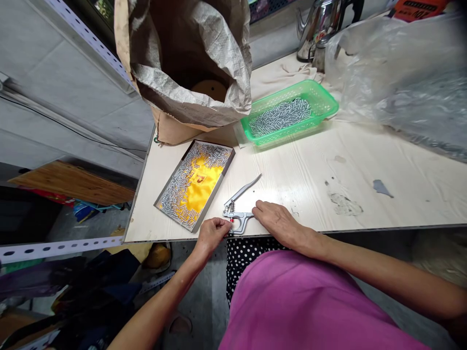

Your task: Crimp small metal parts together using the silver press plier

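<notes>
Hand-press pliers (242,215) lie at the near table edge (292,167), handles spread, so this squeeze looks not yet made. Right hand (279,222) grips the lower handle's end; left hand (211,234) has fingertips pinched narrow at the red-marked die, can't tell if holding a piece. Plenty left loose: small metal pieces fill the green basket (331,104) and ring the shallow tray (213,194). Finished ones: can't tell.

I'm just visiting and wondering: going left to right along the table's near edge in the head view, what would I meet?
Shallow tray → left hand → pliers-like tool → right hand → grey patch on the tabletop.
</notes>
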Demonstrator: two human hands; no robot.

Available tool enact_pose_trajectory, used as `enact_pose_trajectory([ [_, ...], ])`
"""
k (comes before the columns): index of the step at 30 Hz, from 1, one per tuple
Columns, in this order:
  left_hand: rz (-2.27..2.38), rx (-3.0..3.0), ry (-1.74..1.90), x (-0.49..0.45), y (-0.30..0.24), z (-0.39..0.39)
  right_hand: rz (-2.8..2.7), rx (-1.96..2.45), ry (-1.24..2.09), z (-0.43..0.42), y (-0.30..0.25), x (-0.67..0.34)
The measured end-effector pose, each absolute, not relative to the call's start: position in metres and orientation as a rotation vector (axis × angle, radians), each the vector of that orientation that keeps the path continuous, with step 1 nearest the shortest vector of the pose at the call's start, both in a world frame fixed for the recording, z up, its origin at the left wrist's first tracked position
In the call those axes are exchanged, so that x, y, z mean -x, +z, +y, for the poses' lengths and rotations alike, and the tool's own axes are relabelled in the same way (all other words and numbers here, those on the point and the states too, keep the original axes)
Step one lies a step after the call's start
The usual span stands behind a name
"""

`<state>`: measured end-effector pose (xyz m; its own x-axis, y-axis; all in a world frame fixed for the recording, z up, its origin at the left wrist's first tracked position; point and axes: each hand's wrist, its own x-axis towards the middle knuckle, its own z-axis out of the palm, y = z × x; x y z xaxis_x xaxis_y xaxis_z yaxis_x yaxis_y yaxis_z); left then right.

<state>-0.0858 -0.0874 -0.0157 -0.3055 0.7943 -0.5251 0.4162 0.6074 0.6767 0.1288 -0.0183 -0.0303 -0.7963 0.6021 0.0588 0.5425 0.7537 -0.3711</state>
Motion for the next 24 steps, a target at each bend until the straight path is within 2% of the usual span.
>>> enact_pose_trajectory([
  [10, 1.904, -1.043, 0.403, 0.091, -0.016, -0.085, -2.766, 0.876, 0.601, -0.014, -0.023, -0.133],
  [16, 1.938, -1.06, 0.379, 0.092, -0.021, -0.089, -2.836, 0.858, 0.379, 0.026, -0.022, -0.127],
  [24, 1.967, -1.085, 0.363, 0.092, -0.024, -0.088, -2.955, 0.811, 0.372, 0.041, -0.016, -0.12],
])
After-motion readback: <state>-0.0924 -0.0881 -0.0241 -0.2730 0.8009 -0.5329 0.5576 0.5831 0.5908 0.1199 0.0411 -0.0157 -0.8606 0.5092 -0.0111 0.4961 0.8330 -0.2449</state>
